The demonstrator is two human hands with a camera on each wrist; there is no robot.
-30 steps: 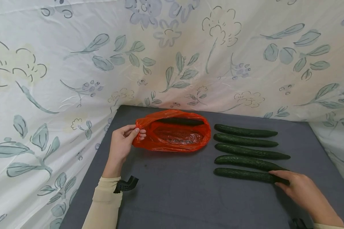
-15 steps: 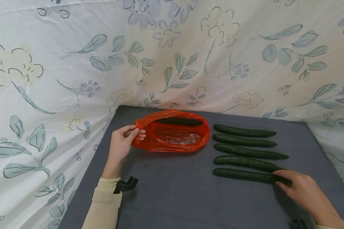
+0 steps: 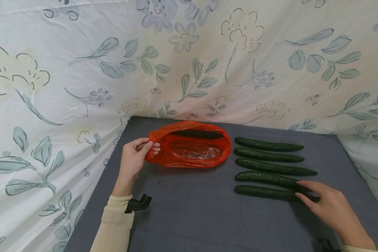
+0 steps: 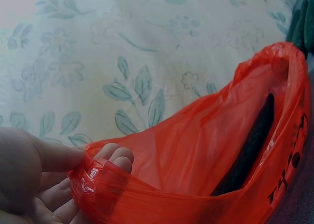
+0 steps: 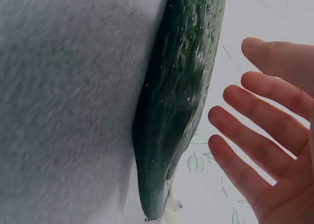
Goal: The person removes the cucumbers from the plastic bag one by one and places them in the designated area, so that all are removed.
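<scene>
My left hand [image 3: 134, 154] pinches the left edge of the rim of a thin red plastic bag [image 3: 189, 162] between thumb and fingers, and the bag's mouth gapes. Inside it lies a dark green cucumber [image 3: 196, 134], seen in the left wrist view as a dark length [image 4: 248, 153] along the bag's side. Over the right end of the nearest cucumber [image 3: 264, 191] on the table is my right hand [image 3: 330, 206], thumb and fingers parted. In the right wrist view its fingers [image 5: 245, 130] are spread, with a gap between them and a bumpy cucumber [image 5: 179, 86].
Several more cucumbers lie in a row behind the nearest one, among them the farthest cucumber [image 3: 267, 144], right of the bag. A dark grey cloth [image 3: 189, 217] covers the table. Flower-printed white fabric [image 3: 208, 63] hangs behind and at the sides.
My right hand's thumb and fingers, earlier close around the nearest cucumber's right end, have parted and come slightly off it. The left hand and bag have kept their place.
</scene>
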